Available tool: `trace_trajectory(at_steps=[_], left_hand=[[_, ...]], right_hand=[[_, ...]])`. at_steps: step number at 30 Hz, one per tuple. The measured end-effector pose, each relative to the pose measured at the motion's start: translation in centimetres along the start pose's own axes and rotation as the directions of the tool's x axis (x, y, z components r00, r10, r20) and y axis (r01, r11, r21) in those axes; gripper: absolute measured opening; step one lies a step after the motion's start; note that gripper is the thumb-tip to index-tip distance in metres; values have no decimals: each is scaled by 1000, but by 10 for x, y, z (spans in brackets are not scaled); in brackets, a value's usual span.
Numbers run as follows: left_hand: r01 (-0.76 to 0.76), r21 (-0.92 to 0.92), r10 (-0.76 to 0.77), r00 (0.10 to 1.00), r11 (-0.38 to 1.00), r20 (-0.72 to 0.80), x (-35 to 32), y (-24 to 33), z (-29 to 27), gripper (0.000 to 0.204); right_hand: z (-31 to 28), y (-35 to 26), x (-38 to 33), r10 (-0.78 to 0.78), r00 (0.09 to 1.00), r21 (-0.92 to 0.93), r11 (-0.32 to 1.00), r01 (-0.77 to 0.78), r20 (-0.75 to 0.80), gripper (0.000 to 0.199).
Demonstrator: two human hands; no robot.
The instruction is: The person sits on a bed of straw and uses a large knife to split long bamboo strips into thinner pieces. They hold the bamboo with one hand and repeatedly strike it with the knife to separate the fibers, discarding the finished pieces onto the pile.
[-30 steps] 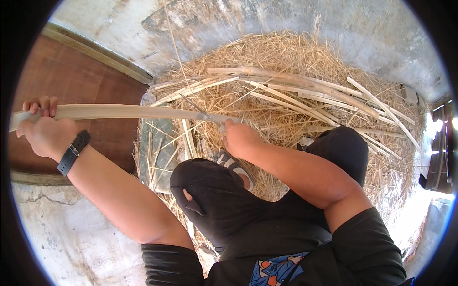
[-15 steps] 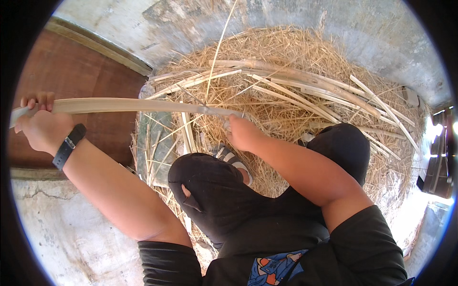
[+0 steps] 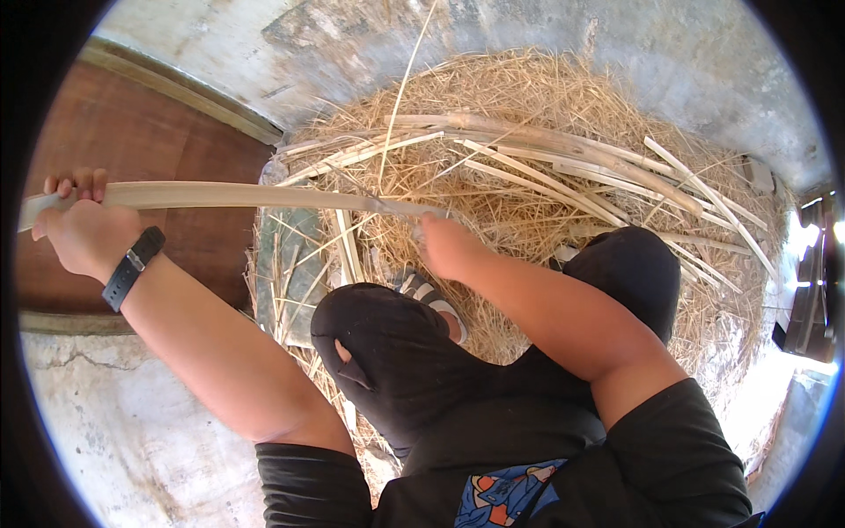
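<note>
Your L hand [image 3: 85,233] is wrapped round the far L part of the pale strip [image 3: 220,195], fingers over the top edge. Your R hand [image 3: 453,248] is clenched at the strip's R end, apparently also round a thin blade [image 3: 359,189]; handle's hidden, so can't be 100% sure. Strip's held up b/w both hands, approx. level, w/ the blade crossing near its R end. Vs. 1 s ago, a long thin sliver [image 3: 406,88] has swung R, lower end now by the blade; hands & strip have hardly shifted. For the work in hand, that prob. means the sliver's loose along most of its length while the strip stays steady. Below: your sandalled foot [image 3: 433,297], then straw [image 3: 493,88] w/ split lengths [image 3: 547,183] on it, & the wall [image 3: 695,97] behind.
</note>
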State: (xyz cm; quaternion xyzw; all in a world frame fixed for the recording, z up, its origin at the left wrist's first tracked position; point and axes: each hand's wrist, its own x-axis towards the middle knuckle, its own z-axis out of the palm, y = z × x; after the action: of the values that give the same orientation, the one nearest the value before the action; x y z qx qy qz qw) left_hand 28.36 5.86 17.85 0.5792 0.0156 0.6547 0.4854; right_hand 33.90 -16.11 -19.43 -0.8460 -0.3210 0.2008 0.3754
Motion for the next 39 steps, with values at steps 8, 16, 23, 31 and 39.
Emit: trace_trajectory(at_steps=[8, 16, 23, 31, 39], left_hand=[[44, -118, -32, 994, 992, 102, 25, -5, -28, 17], [-7, -6, 7, 1000, 1000, 18, -9, 8, 4, 25], [61, -167, -31, 984, 984, 176, 18, 0, -20, 6], [41, -125, -25, 991, 991, 131, 10, 6, -15, 12], [36, -5, -35, 995, 999, 94, 32, -5, -43, 44]], right_hand=[[-43, -63, -22, -96, 995, -7, 995, 96, 26, 43], [-28, -2, 2, 123, 979, -137, 985, -101, 164, 42], [-47, -56, -17, -11, 996, 7, 1000, 11, 85, 36], [-1, 27, 6, 10, 984, -154, 988, 17, 176, 40], [-5, -14, -13, -10, 999, 75, 997, 6, 51, 34]])
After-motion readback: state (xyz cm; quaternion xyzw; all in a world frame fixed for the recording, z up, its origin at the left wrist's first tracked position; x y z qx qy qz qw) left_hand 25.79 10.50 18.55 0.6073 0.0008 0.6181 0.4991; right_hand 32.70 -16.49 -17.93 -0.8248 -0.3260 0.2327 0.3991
